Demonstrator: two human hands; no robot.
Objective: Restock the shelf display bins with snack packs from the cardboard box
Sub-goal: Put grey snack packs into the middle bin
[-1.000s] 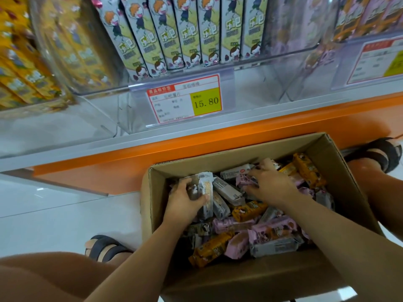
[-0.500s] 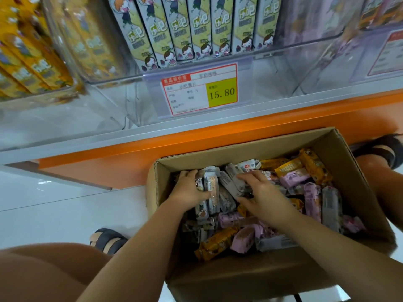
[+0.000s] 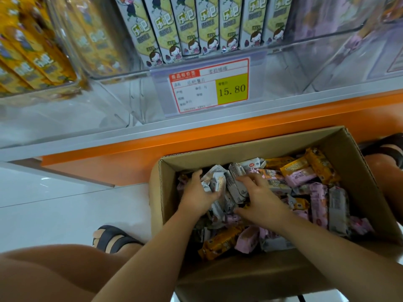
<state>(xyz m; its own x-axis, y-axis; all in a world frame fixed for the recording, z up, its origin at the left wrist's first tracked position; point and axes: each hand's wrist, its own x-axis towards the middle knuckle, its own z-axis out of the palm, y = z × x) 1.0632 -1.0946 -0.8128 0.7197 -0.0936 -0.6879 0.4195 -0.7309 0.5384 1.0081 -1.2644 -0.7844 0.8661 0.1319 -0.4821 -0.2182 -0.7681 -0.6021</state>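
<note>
Cardboard box (image 3: pixel 257 147) sits open on the floor against the orange shelf base (image 3: pixel 196 136), filled with mixed snack packs. I note that both hands have converged on the far left corner of the box over the last second. The right hand (image 3: pixel 259 199) has travelled left from the middle of the far edge and now meets the left hand (image 3: pixel 196 195). The left fingers curl round a bundle of grey packs (image 3: pixel 235 186). The right fingers are spread and press against the same bundle from the right. Pink packs (image 3: pixel 318 205) and orange packs (image 3: pixel 220 243) lie untouched toward the right and near edges. I judge that one flavour is being gathered into a two-handed load. The lift to the clear bin (image 3: pixel 130 101) above is not yet begun.
</note>
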